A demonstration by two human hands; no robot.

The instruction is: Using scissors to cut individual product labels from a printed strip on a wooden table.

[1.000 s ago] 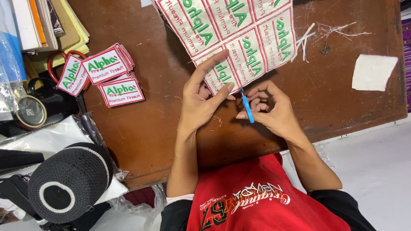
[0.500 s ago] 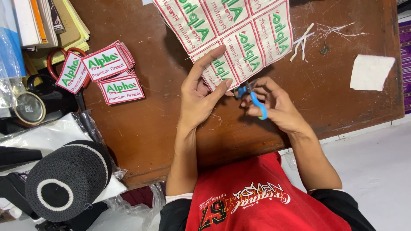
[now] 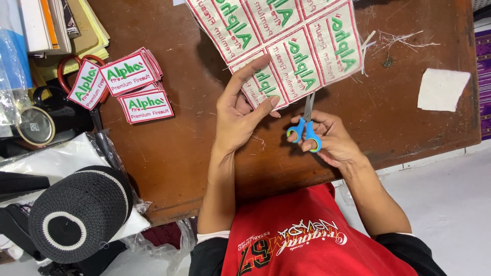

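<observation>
The left hand (image 3: 239,115) pinches the near edge of a sheet of embroidered patches (image 3: 286,46), thumb on top and fingers (image 3: 250,76) stretched along the cloth, so it is closed on the sheet. The sheet lies on the far middle of the brown wooden bench (image 3: 174,153), white with green lettering and red borders, its rows uncut. The right hand (image 3: 332,140) grips a small pair of blue-handled scissors (image 3: 306,125), fingers through the loops; the grey blades point away from the person and meet the sheet's near edge between two patches.

To the left on the bench sits a small stack of cut patches (image 3: 128,84), overlapping each other, beside red-handled scissors (image 3: 64,76) partly covered by them. At the far right lie loose thread trimmings (image 3: 404,41), and near them a white scrap of cloth (image 3: 442,89). Off the bench's left edge rests a black knitted cap (image 3: 76,214) with a white ring. A red shirt (image 3: 307,235) shows nearest the camera.
</observation>
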